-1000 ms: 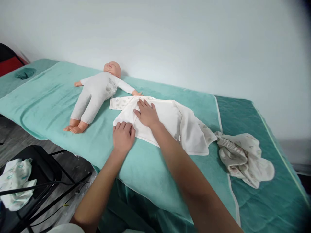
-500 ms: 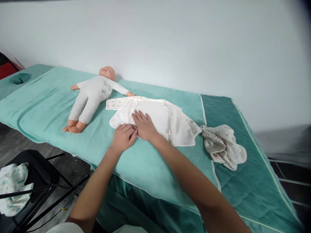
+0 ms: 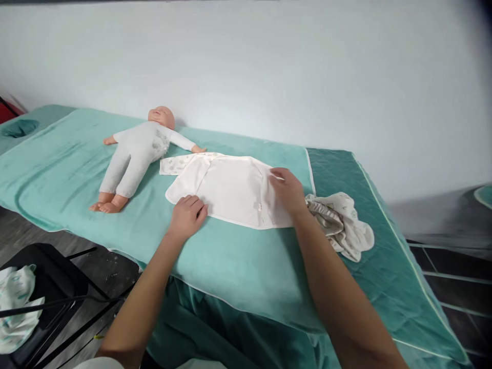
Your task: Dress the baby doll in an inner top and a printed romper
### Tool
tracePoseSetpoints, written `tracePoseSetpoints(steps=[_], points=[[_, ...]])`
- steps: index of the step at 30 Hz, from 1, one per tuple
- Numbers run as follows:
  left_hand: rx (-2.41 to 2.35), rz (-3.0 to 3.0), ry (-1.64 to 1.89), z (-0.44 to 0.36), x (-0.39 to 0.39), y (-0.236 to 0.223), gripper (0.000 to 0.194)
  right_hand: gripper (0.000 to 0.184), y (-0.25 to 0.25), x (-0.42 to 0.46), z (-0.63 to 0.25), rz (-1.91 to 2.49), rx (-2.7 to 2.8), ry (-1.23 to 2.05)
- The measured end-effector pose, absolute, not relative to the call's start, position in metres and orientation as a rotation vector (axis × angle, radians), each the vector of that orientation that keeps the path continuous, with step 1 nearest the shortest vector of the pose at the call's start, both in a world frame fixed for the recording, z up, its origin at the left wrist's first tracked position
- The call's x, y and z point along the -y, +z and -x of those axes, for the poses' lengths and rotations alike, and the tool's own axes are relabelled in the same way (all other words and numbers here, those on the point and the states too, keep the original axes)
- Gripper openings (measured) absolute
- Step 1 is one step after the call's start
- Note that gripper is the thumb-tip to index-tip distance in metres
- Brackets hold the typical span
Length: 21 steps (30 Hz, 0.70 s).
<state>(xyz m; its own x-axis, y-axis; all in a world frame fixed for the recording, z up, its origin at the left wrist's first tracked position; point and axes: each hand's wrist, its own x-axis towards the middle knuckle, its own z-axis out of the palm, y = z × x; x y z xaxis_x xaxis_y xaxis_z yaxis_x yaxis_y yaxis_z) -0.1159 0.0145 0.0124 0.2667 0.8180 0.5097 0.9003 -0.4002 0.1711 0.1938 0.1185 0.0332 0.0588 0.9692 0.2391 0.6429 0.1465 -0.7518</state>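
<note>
A white baby shirt (image 3: 234, 189) lies spread on the green bed cover, one leaf-patterned sleeve stretched to the left. My left hand (image 3: 187, 218) is closed at the shirt's near left edge, its fingers curled together on the cloth. Over the right-hand flap, my right hand (image 3: 289, 192) has its fingers bent and pinched on the fabric; it hides part of that side and the other sleeve. A baby doll (image 3: 140, 148) in a white body suit lies face up to the left, one hand near the patterned sleeve.
A crumpled patterned cloth garment (image 3: 344, 225) lies right of the shirt, on the darker green quilted cover (image 3: 388, 287). A black chair (image 3: 57, 271) at lower left bears a printed white diaper-like item (image 3: 17, 307). The bed (image 3: 246, 266) runs along a white wall (image 3: 269, 72).
My right hand has moved from the shirt's middle to its right flap, going from flat to bent fingers. My left hand stays at the near left edge. The view has shifted slightly right.
</note>
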Motion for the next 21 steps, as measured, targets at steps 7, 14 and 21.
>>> tracePoseSetpoints(steps=[7,14,21], points=[[1.640,2.340,-0.860,0.117,-0.017,0.011,0.033,0.037,0.018,-0.127,-0.276,2.175,1.794,0.390],[1.715,2.334,-0.881,0.117,-0.018,0.011,0.035,0.026,0.015,-0.127,-0.290,2.039,1.450,0.246],[1.764,2.322,-0.884,0.116,-0.018,0.013,0.035,0.027,0.002,-0.130,-0.278,1.803,1.501,-0.069]])
